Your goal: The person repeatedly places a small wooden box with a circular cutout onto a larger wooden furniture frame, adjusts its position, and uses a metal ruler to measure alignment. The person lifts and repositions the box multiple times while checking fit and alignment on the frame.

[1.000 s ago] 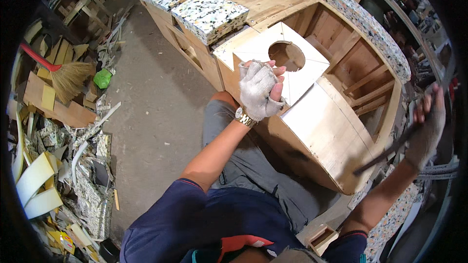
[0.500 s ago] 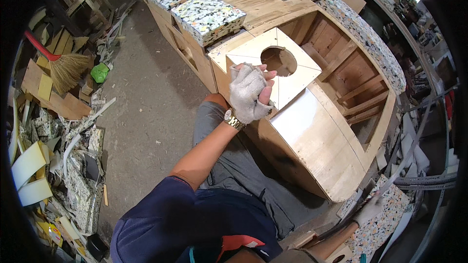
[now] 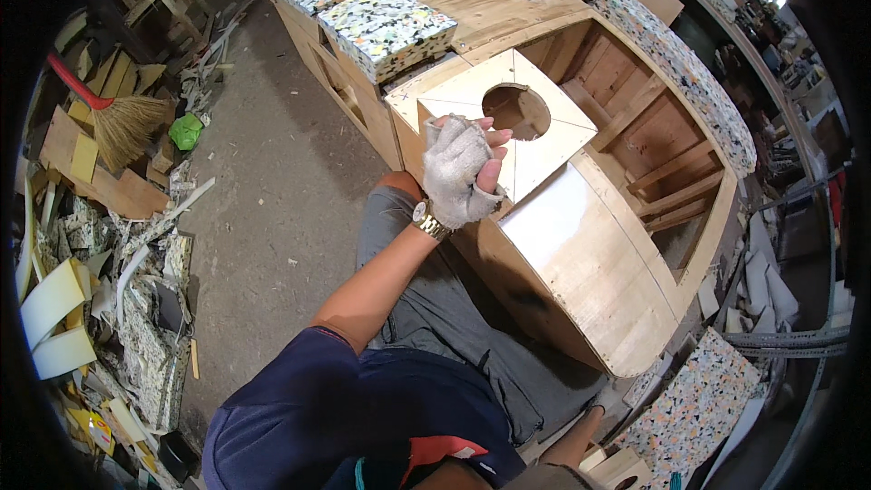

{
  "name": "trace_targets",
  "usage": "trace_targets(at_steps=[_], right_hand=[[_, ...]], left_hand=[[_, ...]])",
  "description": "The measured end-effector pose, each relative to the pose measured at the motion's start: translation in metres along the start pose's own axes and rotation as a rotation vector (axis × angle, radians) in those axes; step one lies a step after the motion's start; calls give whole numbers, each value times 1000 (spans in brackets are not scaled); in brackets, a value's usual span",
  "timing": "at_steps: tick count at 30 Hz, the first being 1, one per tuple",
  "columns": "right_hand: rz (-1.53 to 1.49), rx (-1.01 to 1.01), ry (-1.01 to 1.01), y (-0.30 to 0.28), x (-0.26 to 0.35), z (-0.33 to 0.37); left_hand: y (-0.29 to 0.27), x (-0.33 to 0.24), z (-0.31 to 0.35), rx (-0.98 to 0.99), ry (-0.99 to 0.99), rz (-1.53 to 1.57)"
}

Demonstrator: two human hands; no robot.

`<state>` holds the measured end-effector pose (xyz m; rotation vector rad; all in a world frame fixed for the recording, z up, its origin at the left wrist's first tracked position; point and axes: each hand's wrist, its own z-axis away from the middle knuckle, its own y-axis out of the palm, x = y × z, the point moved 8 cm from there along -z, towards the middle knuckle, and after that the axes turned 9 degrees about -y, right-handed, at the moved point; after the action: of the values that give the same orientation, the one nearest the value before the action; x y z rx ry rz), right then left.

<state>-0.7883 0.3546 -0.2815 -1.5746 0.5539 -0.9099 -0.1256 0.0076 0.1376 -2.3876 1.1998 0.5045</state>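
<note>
My left hand [image 3: 458, 171], in a pale fingerless work glove with a metal watch at the wrist, is over the near left edge of a square plywood panel [image 3: 555, 150]. Its fingers are curled, and what they hold, if anything, is hidden. The panel has a round cut-out and pencil lines across it. It lies on a curved wooden furniture frame [image 3: 617, 286], whose top has a white patch beside the panel. My right hand [image 3: 610, 394] is low, near the frame's bottom corner and my trouser leg. It is dim, and its fingers cannot be made out.
Speckled foam blocks [image 3: 386, 32] sit along the frame's far top. A speckled foam sheet [image 3: 694, 404] lies at the lower right, near a wooden piece with a hole [image 3: 626, 470]. On the left are a broom [image 3: 127, 132], a green bag [image 3: 186, 133] and heaped foam scraps [image 3: 63, 308].
My right hand has moved left, off the speckled foam sheet toward my leg. A long pale strip rising from beside it no longer shows there. My left hand has barely shifted.
</note>
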Motion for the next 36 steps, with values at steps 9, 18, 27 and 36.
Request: trace_targets(at_steps=[9, 18, 27, 36], right_hand=[[-205, -143, 127, -122, 148, -60], [-996, -598, -1122, -392, 458, -26], [-371, -60, -1323, -248, 655, 18], [-313, 200, -1183, -217, 647, 13]], left_hand=[[-14, -2, 1, 42, 45, -126], [10, -4, -1, -19, 9, 36], [13, -1, 3, -8, 20, 31], [15, 7, 9, -24, -18, 57]])
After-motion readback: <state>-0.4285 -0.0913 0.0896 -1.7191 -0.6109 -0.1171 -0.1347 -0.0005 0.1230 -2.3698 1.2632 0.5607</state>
